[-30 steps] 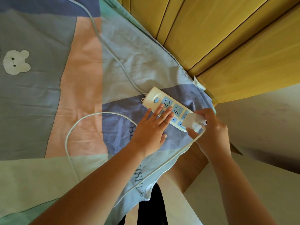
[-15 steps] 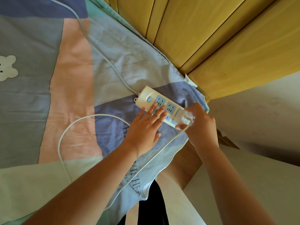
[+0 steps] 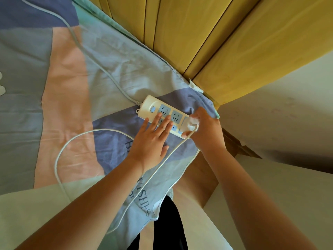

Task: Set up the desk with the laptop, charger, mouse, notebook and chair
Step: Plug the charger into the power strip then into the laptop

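A: What is lying on the bed (image 3: 63, 91)?
B: The power strip (image 3: 163, 115); the left hand (image 3: 153, 139) is pressing it with straight fingers.
A: The charger (image 3: 191, 123)?
B: The right hand (image 3: 207, 130) is gripping it at the strip's end socket.

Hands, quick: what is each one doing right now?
Left hand: open, straight fingers pressing on the power strip.
Right hand: closed around the white charger plug at the strip.

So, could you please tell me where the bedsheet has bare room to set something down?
The pink stripe left of the charger cable loop is free. It is crowded around the power strip, where both hands work.
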